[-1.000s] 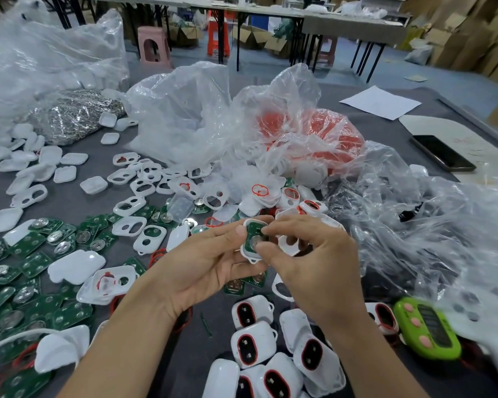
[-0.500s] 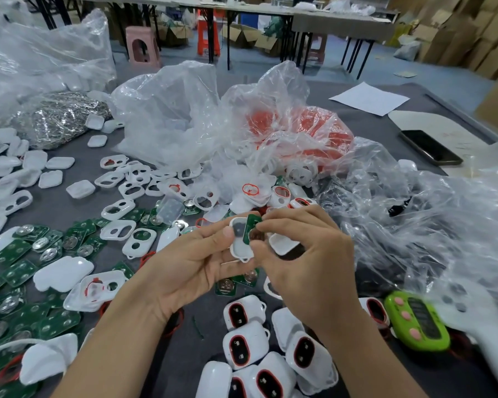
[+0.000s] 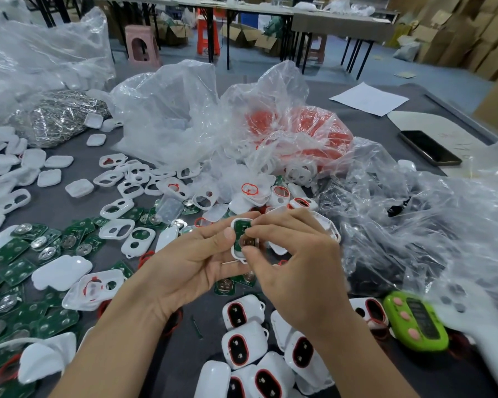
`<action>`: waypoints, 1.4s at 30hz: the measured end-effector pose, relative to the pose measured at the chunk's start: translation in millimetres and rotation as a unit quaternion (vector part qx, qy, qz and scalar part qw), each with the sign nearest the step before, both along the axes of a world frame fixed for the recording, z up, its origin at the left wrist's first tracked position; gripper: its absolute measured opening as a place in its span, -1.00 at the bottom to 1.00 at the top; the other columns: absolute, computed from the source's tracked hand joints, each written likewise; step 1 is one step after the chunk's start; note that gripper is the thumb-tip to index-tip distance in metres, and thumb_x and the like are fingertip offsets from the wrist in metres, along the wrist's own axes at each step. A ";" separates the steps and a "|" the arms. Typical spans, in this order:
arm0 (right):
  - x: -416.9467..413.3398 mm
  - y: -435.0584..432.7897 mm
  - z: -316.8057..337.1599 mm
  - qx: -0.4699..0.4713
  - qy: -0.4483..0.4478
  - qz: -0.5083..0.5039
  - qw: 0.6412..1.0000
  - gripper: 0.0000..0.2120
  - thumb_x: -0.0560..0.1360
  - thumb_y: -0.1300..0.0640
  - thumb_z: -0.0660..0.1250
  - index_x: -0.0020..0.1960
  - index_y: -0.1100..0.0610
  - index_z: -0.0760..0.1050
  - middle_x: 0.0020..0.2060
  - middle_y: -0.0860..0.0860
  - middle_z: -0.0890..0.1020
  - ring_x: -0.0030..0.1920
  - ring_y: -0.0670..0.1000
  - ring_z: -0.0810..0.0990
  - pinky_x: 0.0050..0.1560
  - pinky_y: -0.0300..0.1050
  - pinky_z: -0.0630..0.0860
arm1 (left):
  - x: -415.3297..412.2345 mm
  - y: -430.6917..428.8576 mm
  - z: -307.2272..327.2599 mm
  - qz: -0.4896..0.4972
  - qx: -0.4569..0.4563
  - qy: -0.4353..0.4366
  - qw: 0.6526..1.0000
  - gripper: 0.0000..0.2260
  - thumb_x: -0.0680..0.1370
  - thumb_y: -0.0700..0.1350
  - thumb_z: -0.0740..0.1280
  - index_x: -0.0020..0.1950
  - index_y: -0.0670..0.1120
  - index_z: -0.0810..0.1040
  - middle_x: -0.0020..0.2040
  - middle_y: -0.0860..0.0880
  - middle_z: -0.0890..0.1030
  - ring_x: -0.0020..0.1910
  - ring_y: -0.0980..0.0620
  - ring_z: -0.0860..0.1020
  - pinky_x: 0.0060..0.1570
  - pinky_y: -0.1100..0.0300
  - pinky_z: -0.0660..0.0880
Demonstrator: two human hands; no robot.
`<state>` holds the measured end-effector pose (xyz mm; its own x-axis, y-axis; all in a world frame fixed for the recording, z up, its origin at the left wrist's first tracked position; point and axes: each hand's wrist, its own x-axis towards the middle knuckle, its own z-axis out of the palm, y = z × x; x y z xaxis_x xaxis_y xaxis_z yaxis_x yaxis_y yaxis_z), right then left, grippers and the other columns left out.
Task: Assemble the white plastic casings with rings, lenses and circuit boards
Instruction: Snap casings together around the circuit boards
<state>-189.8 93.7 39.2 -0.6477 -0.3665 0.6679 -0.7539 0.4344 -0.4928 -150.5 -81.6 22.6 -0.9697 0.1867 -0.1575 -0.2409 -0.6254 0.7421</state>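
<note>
Nearest the camera lie finished units (image 3: 243, 344), red rings and dark lenses already fitted. Just beyond, above the table, the left hand (image 3: 190, 265) cradles an open white casing (image 3: 237, 254), thumb curled onto its rim and fingers behind it. The right hand (image 3: 296, 259) pinches the green circuit board (image 3: 238, 228) between thumb and forefinger tips, seating it in the shell. Both parts look light and stiff. The thin, smooth shell may flex or slip, so its side walls seem the best hold, and the board's bare edges, off the metal contact. Farther off lie loose boards (image 3: 18, 271), empty casings (image 3: 116, 209) and crinkled clear bags (image 3: 170, 110).
</note>
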 end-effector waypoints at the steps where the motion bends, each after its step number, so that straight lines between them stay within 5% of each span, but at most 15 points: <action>1: 0.3 0.0 0.2 0.005 0.002 0.000 1.000 -0.84 0.37 0.13 0.55 -0.05 0.07 0.75 -0.05 -0.12 0.73 0.03 -0.11 0.60 0.13 -0.20 0.54 | -0.1 0.0 -0.2 0.000 -0.002 0.000 1.000 -0.31 0.33 -0.04 0.66 0.40 -0.20 0.56 0.27 -0.19 0.62 0.16 -0.06 0.65 0.08 0.01 0.67; 8: 1.0 1.1 2.0 0.018 0.017 -0.004 1.000 -0.84 0.38 0.15 0.55 -0.03 0.08 0.75 -0.04 -0.12 0.73 0.02 -0.07 0.61 0.11 -0.16 0.55 | -0.2 0.6 -0.1 0.006 -0.007 -0.004 1.000 -0.32 0.30 -0.03 0.68 0.37 -0.18 0.60 0.29 -0.18 0.63 0.16 -0.06 0.66 0.00 0.04 0.67; 11: 1.5 1.4 1.9 0.022 0.017 -0.004 1.000 -0.83 0.38 0.16 0.55 -0.03 0.09 0.75 -0.03 -0.11 0.73 0.03 -0.06 0.62 0.11 -0.12 0.56 | -0.5 0.7 -0.2 0.002 -0.010 0.000 1.000 -0.49 0.42 -0.08 0.52 0.35 -0.16 0.61 0.29 -0.15 0.63 0.16 -0.03 0.66 0.01 0.05 0.67; 22: 0.4 0.5 -0.2 0.027 0.031 -0.006 0.999 -0.84 0.36 0.17 0.55 -0.05 0.09 0.75 -0.06 -0.09 0.74 -0.01 -0.04 0.65 0.04 -0.06 0.62 | 0.0 1.0 -3.2 0.004 -0.018 0.003 1.000 -0.64 0.59 -0.19 0.28 0.36 -0.18 0.60 0.37 -0.19 0.59 0.22 -0.06 0.63 0.09 0.03 0.66; 27: 3.6 -2.4 0.3 0.017 -0.016 0.000 1.000 -0.84 0.34 0.19 0.53 -0.08 0.06 0.71 -0.04 -0.11 0.72 0.00 -0.03 0.66 0.08 0.00 0.61 | -1.2 0.7 -4.1 -0.001 -0.018 0.014 1.000 -0.44 0.41 -0.03 0.61 0.36 -0.17 0.60 0.33 -0.16 0.62 0.24 -0.05 0.63 0.03 0.06 0.67; 31: 6.3 -4.0 2.4 -0.010 -0.106 -0.001 0.994 -0.81 0.33 0.21 0.57 -0.10 0.01 0.66 -0.08 -0.19 0.68 -0.03 -0.14 0.63 0.08 -0.16 0.56 | -1.6 1.9 -4.9 0.000 -0.023 0.017 1.000 -0.58 0.50 -0.08 0.42 0.33 -0.17 0.62 0.26 -0.17 0.65 0.17 -0.05 0.66 0.03 0.07 0.67; 39: -2.8 8.4 12.6 -0.010 -0.205 0.054 0.977 -0.77 0.37 0.20 0.57 -0.05 -0.07 0.74 -0.04 -0.28 0.69 0.09 -0.21 0.63 0.15 -0.42 0.46 | -1.9 1.4 -2.3 0.011 -0.002 0.005 1.000 -0.41 0.34 -0.04 0.67 0.31 -0.18 0.64 0.19 -0.20 0.68 0.08 -0.07 0.70 -0.03 0.08 0.67; 42: -13.6 19.0 15.7 -0.051 -0.234 -0.003 0.971 -0.78 0.44 0.14 0.55 -0.02 -0.16 0.73 -0.18 -0.29 0.68 -0.08 -0.16 0.66 -0.10 -0.36 0.54 | -1.4 -0.7 -0.8 0.029 0.033 0.001 0.999 -0.48 0.36 -0.08 0.65 0.27 -0.19 0.67 0.18 -0.24 0.68 0.07 -0.12 0.71 -0.09 0.10 0.68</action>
<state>-203.4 112.8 54.9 -0.8911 -0.3096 0.3317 -0.4341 0.3693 -0.8217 -151.9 -82.3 21.8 -0.9795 0.1399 -0.1452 -0.2016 -0.6865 0.6986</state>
